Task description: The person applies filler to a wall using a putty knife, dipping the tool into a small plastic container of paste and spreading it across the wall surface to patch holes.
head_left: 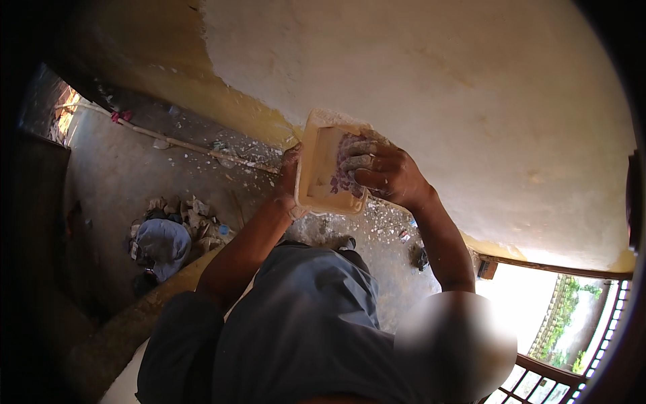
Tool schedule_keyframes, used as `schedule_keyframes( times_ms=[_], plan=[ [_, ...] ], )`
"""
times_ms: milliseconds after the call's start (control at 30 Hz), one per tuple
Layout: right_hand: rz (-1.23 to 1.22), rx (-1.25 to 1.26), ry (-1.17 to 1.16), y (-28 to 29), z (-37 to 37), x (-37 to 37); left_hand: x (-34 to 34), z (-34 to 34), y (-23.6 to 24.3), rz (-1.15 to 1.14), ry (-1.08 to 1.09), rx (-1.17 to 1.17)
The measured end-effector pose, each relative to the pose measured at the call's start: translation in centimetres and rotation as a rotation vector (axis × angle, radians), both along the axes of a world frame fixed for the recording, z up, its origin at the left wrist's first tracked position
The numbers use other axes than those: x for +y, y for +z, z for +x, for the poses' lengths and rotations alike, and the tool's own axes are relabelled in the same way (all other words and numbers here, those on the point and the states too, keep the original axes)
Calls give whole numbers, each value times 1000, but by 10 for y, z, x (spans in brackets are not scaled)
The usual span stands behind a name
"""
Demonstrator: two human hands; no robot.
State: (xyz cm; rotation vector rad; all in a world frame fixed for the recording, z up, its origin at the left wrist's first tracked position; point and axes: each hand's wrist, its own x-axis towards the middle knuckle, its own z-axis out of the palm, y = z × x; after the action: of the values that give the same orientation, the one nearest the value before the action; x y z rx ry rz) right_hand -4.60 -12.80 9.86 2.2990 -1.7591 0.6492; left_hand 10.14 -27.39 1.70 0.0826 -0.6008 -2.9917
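My left hand (291, 174) is closed on the left side of a plastery, cream rectangular plastic tub (311, 175), which is tilted so its inside shows. My right hand (377, 165) reaches into the tub at its right side, its plaster-coated fingers curled over a mottled purplish wad (340, 180), perhaps a cloth; its exact kind is unclear. The tub is held in front of the wall, above the speckled floor.
A plastered wall (431, 94) fills the upper view. A long pole (168, 138) crosses the floor (108, 175) at left, near a heap (161, 246) of cloth and rubble and a raised ledge (114, 323). A bright opening with railings (538, 384) is at lower right.
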Motion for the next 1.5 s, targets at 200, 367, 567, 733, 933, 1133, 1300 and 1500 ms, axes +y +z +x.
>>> schedule_keyframes(
  times_ms=[200,367,567,733,933,1133,1300,1500],
  plan=[
    [-148,-91,-34,-8,5,1,9,-2,-1,108,31,-3],
    [-341,-210,-154,-8,7,12,-1,-10,-4,-123,81,-37],
    [-434,46,-274,-9,-4,30,-2,-28,40,10,132,-59],
    [-479,338,-294,-3,-7,34,-7,-42,57,101,193,-86],
    [-543,500,-462,34,-27,25,-31,-42,38,0,177,-3],
    [-547,661,-661,105,-45,3,-25,-17,48,-43,217,-48],
    [-504,744,-746,174,-82,-22,-21,11,22,-45,271,-82],
    [-776,458,-973,341,-129,16,-26,33,-1,36,251,-139]
  ],
)
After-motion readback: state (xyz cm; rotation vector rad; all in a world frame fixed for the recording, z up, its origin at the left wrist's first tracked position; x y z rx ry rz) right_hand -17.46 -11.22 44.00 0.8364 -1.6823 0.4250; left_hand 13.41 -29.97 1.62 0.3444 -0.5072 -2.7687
